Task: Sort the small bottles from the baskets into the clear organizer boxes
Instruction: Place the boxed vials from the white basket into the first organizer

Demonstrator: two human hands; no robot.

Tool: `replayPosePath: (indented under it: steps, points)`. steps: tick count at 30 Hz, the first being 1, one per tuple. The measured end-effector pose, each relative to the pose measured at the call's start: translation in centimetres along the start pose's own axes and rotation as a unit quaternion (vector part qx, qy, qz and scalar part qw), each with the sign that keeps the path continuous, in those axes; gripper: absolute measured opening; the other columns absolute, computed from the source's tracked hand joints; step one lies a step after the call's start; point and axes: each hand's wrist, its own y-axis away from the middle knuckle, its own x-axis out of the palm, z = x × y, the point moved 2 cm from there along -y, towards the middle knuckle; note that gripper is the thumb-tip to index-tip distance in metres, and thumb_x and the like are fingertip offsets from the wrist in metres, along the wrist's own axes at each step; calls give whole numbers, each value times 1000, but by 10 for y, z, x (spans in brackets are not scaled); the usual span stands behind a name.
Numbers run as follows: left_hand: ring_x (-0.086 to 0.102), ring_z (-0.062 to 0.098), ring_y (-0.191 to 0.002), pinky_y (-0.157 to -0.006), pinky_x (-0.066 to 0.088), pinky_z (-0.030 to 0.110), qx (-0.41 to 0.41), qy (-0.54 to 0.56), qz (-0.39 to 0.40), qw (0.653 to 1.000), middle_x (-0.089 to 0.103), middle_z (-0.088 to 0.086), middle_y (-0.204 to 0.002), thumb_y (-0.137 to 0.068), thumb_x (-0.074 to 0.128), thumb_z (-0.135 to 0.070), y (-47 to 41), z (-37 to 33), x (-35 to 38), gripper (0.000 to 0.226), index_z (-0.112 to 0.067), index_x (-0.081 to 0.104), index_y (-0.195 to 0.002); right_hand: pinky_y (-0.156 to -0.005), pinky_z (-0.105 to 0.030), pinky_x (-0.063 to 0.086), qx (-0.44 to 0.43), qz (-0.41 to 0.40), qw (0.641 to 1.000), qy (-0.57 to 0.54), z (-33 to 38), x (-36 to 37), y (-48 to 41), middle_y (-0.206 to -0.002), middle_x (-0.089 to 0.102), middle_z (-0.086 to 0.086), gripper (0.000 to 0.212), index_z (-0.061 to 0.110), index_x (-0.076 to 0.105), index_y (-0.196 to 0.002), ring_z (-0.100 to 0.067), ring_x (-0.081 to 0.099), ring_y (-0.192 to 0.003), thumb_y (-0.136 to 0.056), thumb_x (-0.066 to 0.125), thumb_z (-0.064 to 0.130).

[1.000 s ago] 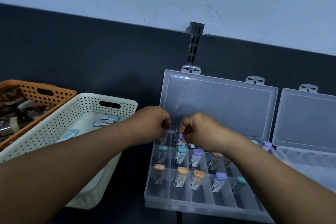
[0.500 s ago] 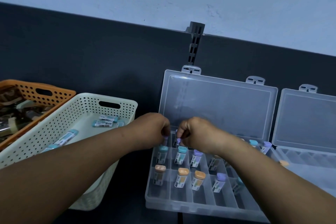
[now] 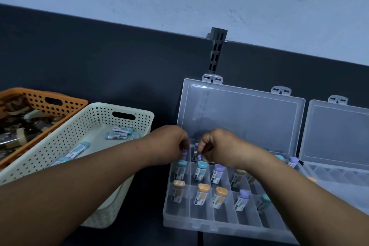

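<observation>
Hands (image 3: 196, 147) hide bottles (image 3: 199, 171); labels seemingly unreadable.

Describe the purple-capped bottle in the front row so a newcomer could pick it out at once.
Find the clear organizer with the raised lid, right of the white basket. In its nearest filled row, left to right, stand three orange-capped bottles, then the purple-capped bottle. It is the only purple cap in that row, just left of the right forearm.

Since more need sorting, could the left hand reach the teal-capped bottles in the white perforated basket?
Probably yes: the left hand is beside the white perforated basket, and the teal-capped bottles lie uncovered.
</observation>
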Motion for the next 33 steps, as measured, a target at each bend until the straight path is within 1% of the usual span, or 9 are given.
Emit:
replayPosePath:
  steps: [3, 8, 12, 15, 20, 24, 28, 31, 33]
  points:
    - [64, 11, -90, -79, 50, 22, -2, 5, 5, 1000, 70, -4, -98, -82, 70, -15, 2, -1, -4, 24, -17, 70, -106, -83, -35, 57, -1, -10, 1000, -9, -1, -5, 1, -93, 73, -5, 19, 19, 72, -90, -21, 70, -87, -82, 65, 3]
    - [64, 11, -89, -78, 52, 24, -12, 10, -13, 1000, 70, -4, -99, -82, 68, -13, 6, 2, -16, 25, -20, 70, -105, -80, -35, 58, -16, -33, 999, 10, 5, -13, 0, -90, 72, 0, 22, 26, 68, -83, -21, 69, -85, -84, 62, 5]
    - [63, 11, -89, -80, 51, 24, -30, 17, -43, 998, 67, -7, -93, -81, 70, -16, 13, 12, -37, 26, -21, 70, -106, -86, -29, 53, -46, -58, 997, 26, 21, -22, -2, -98, 70, 2, 17, 23, 70, -96, -15, 65, -91, -86, 65, 10]
    - [60, 10, -89, -77, 46, 21, -48, 12, -71, 996, 65, -8, -95, -83, 70, -19, 19, 28, -57, 26, -22, 68, -109, -84, -32, 53, -78, -78, 993, 46, 39, -22, -9, -98, 69, 1, 15, 22, 69, -96, -17, 63, -91, -87, 63, 12]
    - [57, 10, -89, -75, 43, 24, -108, -23, -111, 988, 66, -6, -105, -88, 65, -23, 29, 70, -83, 23, -23, 67, -111, -88, -30, 50, -118, -76, 988, 58, 73, -14, -28, -109, 68, 1, 25, 22, 67, -114, -16, 61, -100, -89, 63, 19]
    - [57, 15, -91, -74, 45, 27, -164, -46, -80, 982, 64, -2, -109, -89, 65, -23, 38, 104, -85, 25, -20, 65, -113, -91, -28, 47, -168, -53, 978, 108, 112, 2, -50, -119, 65, 0, 29, 19, 65, -120, -20, 59, -109, -92, 58, 22]
    - [61, 17, -98, -87, 51, 31, -189, -74, -29, 979, 65, -1, -113, -86, 66, -24, 35, 134, -70, 33, -22, 64, -119, -89, -33, 49, -187, -22, 971, 147, 142, 26, -79, -118, 64, -2, 28, 17, 64, -119, -22, 59, -107, -92, 57, 21]
    - [62, 19, -98, -87, 50, 32, -197, -86, 22, 976, 67, 0, -111, -86, 62, -22, 28, 145, -55, 29, -21, 65, -115, -78, -33, 51, -178, -4, 968, 179, 154, 39, -99, -107, 64, -4, 20, 13, 64, -109, -22, 60, -95, -92, 56, 17]
    - [61, 20, -94, -81, 48, 31, -206, -108, 42, 972, 65, 1, -105, -87, 60, -20, 25, 150, -46, 26, -18, 64, -112, -69, -30, 47, -165, 12, 962, 217, 156, 46, -110, -104, 63, -4, 16, 11, 63, -104, -22, 58, -89, -92, 55, 14]
